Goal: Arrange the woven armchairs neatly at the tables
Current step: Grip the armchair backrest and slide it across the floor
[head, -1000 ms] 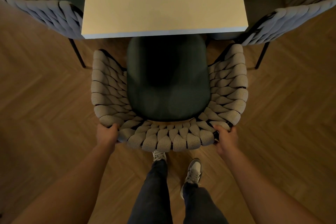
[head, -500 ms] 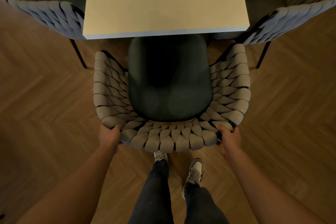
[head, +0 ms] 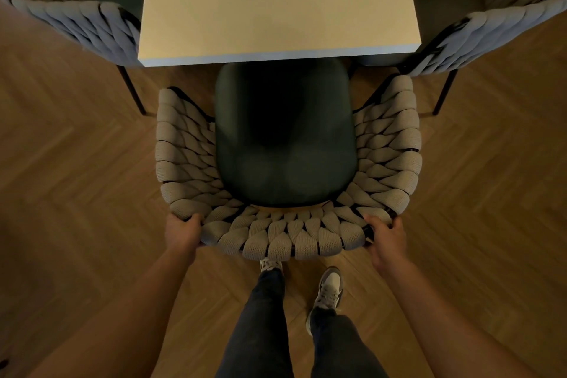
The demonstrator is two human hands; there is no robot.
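Both hands grip the curved back of a woven armchair (head: 288, 163) seen from above: the left hand (head: 181, 232) at seven o'clock, fingers curled over the rim, the right hand (head: 387, 236) at five o'clock, wrapped the same way. At centre, the chair's dark seat (head: 285, 135) has its front edge just under the pale desk (head: 277, 3) at twelve o'clock. Neighbouring armchairs sit at ten o'clock (head: 89, 27) and two o'clock (head: 478, 31), close to this chair's arm tips. An uneven push would likely skew it, knocking an arm against a neighbour or the desk edge.
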